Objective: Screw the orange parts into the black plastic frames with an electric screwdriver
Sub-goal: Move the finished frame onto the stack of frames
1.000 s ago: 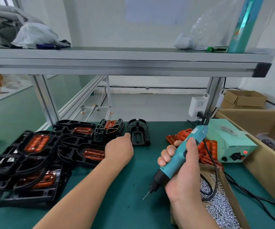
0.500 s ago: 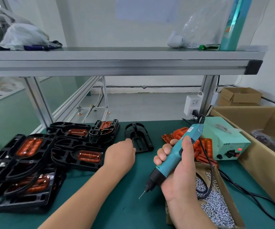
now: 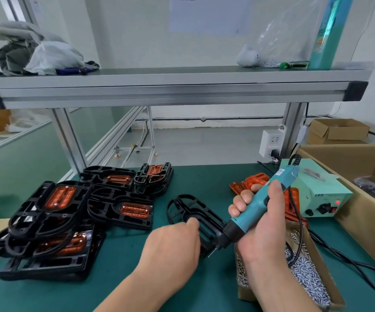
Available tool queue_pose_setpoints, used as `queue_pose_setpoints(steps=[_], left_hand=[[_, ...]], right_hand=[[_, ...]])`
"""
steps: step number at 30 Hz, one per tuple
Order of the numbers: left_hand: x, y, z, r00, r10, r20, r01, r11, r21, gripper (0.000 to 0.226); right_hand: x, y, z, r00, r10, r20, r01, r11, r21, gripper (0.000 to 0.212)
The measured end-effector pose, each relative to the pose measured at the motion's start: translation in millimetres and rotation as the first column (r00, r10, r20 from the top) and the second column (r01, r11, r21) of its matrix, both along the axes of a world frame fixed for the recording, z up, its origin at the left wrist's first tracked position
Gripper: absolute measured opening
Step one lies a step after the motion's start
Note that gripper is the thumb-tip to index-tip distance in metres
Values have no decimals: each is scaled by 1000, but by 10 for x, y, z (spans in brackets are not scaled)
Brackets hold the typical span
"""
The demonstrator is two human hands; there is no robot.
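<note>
Fingers [image 3: 193,222] of the left hand [image 3: 173,246] curl onto the near part of an empty black frame [image 3: 187,211], gripping it at an inner rib; the back of the hand faces the camera and hides most of the hold. The right hand [image 3: 263,224] is clenched round the teal screwdriver [image 3: 255,209], thumb along its upper side and fingertips showing on its left, in the right middle of the frame. The screwdriver slants from upper right down to lower left, and its black nose and thin bit [image 3: 211,254] point at the near right corner of the frame, just right of the left hand; whether the bit touches the plastic cannot be told. The frame lies flat on the green surface [image 3: 123,255] at the centre, between the two hands, with its rounded end away from the person and its open ribs bare of any orange piece. Loose orange parts [image 3: 250,181] lie behind the right hand, partly hidden by it. Black frames with orange inserts are piled [image 3: 67,212] at the left, well apart from the screwdriver. A box of screws [image 3: 305,270] sits under the right wrist, and the screwdriver's cable [image 3: 294,212] loops down over it.
</note>
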State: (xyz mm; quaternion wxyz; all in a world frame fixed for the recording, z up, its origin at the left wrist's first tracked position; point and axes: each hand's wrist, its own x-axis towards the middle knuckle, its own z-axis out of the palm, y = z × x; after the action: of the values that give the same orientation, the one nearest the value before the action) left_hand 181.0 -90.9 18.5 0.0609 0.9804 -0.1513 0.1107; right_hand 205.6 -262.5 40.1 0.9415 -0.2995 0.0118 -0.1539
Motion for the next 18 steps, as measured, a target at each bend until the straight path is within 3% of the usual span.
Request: queue_pose_setpoints(steps=[6,18], left_hand=[[158,305,114,998,-3,-55,8,996,88,47],[-86,316,205,963,-142,-230,174,977,122,38]], right_hand=[[4,-14,-11,1000,-3,-24,3,1000,7,36],[43,-70,-49,1000,3,1,-3,1000,-3,37]])
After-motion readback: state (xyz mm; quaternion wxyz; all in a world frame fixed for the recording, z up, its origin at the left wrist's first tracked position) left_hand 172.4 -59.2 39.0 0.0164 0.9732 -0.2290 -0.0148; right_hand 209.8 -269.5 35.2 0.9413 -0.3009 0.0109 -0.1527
